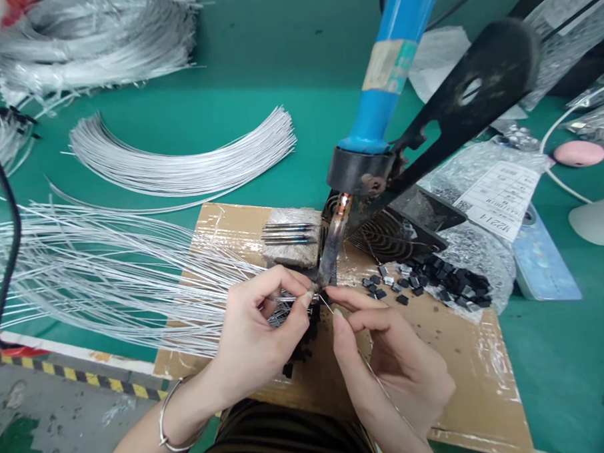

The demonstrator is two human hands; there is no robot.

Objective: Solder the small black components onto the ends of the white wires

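My left hand (259, 325) is pinched at the tip of the soldering iron (377, 113), holding what looks like a thin white wire; its end is mostly hidden by the fingertips. A strand of solder wire (389, 397) runs through my right hand (395, 362), whose thumb and forefinger grip it. The solder's free end points at the iron's tip, close to the left fingertips. The iron is clamped tip-down in a black metal stand (461, 92). Loose white wires (104, 282) spread leftward from beside my left hand, some ends lying under it.
Cardboard (469, 386) covers the green table (257, 115) under my hands. A worn block (292, 253) bears several dark metal pins. Small black pieces (449, 280) are piled at right beside a labelled plastic bag (498, 198). A wire bundle (179, 165) lies behind.
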